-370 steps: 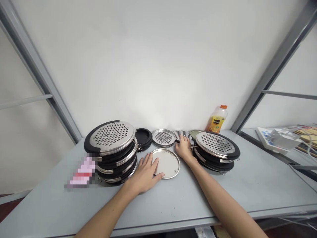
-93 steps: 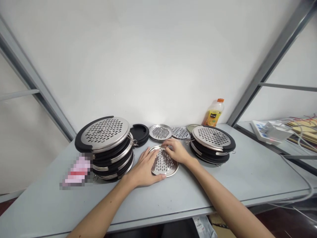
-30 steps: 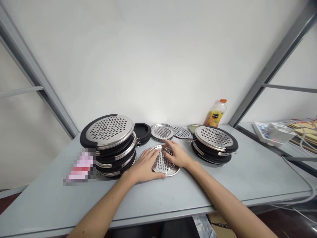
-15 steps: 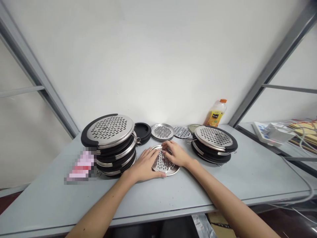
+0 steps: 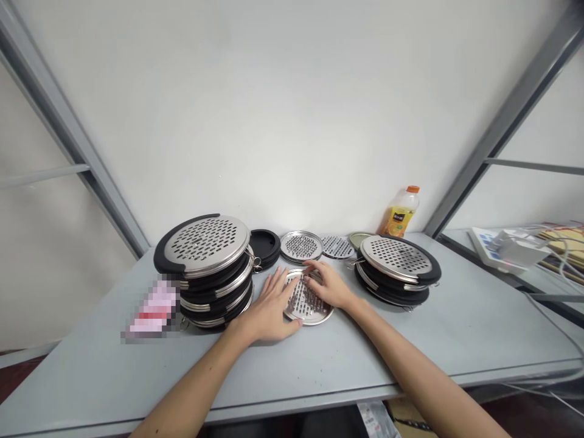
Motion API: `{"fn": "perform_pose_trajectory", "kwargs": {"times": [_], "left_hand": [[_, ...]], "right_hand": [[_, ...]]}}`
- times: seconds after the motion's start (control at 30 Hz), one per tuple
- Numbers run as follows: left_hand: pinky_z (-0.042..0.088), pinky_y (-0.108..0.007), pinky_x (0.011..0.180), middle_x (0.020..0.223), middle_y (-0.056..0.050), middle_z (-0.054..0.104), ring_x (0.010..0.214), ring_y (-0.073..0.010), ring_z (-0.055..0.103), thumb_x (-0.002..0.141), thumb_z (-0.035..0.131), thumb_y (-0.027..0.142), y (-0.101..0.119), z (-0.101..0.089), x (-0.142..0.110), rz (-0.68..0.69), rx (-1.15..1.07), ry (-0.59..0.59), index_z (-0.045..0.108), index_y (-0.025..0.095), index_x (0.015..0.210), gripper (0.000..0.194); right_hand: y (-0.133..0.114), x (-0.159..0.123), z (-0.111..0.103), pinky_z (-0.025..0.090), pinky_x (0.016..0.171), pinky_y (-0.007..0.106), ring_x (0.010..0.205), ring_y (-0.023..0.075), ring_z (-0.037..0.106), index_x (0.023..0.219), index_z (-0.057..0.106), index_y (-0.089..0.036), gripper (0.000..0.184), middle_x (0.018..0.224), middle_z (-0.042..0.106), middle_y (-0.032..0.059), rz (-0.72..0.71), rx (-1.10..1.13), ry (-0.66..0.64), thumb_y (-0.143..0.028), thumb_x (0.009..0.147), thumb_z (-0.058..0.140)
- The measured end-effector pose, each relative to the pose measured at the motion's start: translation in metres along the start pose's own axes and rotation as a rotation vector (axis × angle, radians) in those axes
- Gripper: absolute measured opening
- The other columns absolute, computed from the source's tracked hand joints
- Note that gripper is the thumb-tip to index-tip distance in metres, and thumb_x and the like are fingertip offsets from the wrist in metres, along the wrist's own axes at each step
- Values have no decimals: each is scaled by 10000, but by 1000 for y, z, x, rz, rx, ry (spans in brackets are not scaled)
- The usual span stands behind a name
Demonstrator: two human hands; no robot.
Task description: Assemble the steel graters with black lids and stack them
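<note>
A round metal grater plate (image 5: 310,311) with rows of slots lies on the table between my hands. My left hand (image 5: 272,309) is open at its left edge, fingers spread and pointing away, thumb stretched along the near side. From the right, my right hand (image 5: 329,287) curls its bent fingers over the plate's far part and rim, gripping it there. To the left rises a stack of round graters (image 5: 207,243) with black rims and wire clips. A lower stack of the same graters (image 5: 396,258) stands on the right.
Against the wall lie a black round container (image 5: 264,246), more grater plates (image 5: 301,246) and a greenish disc (image 5: 360,239). An orange-capped juice bottle (image 5: 401,216) stands behind the right stack. Metal frame posts (image 5: 497,140) flank the table; a power strip (image 5: 497,249) sits beyond it.
My left hand's fingers have spread and its thumb has drawn slightly back from the plate. The right hand stays on the plate. The whole view has shifted a little.
</note>
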State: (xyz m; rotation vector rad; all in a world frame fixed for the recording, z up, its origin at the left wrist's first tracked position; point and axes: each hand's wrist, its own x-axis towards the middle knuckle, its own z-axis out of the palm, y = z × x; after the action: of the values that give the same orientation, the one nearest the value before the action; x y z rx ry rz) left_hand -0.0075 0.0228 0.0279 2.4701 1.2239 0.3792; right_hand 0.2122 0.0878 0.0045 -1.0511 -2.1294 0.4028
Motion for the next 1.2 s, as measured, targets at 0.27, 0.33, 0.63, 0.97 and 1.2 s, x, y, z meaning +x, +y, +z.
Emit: {"fn": "perform_pose_trajectory", "kwargs": {"times": [0.27,0.33,0.63,0.97,1.2], "left_hand": [[202,-442,1144,1393,-95,475,1327,-250,378,898,409,283,12,6,7,-116,77,290,428,194,1355,465],[226,-463,1127,1408,-129,454,1328,-285,374,903,429,421,15,10,7,-171,74,287,404,167,1366,529],[28,-540,1144,1558,-195,108,1436,-365,1,731,451,793,6,15,3,-233,67,75,108,85,1487,1091],[46,-522,1142,1563,-144,133,1438,-355,13,734,462,782,-3,15,4,-189,72,55,114,163,1490,1037],[59,-532,1138,1558,-164,137,1438,-355,-1,733,445,799,-3,15,4,-191,62,52,109,145,1491,1056]], "right_hand": [[3,2,-9,467,798,367,888,241,617,1066,653,-156,270,918,729,81,73,-110,-21,-280,861,528],[0,1,-9,468,788,362,891,242,619,1029,672,-166,251,912,730,76,76,-134,-16,-286,861,528],[-9,-3,-18,480,687,304,720,187,633,1044,680,-191,265,846,713,51,20,-109,-109,-234,851,503],[-6,-4,-17,475,881,374,948,232,640,1165,626,-169,389,917,719,67,-56,-43,-162,-153,788,530],[-10,-3,-18,469,884,370,956,230,625,1134,636,-173,363,976,704,72,-44,-41,-155,-156,789,523]]}}
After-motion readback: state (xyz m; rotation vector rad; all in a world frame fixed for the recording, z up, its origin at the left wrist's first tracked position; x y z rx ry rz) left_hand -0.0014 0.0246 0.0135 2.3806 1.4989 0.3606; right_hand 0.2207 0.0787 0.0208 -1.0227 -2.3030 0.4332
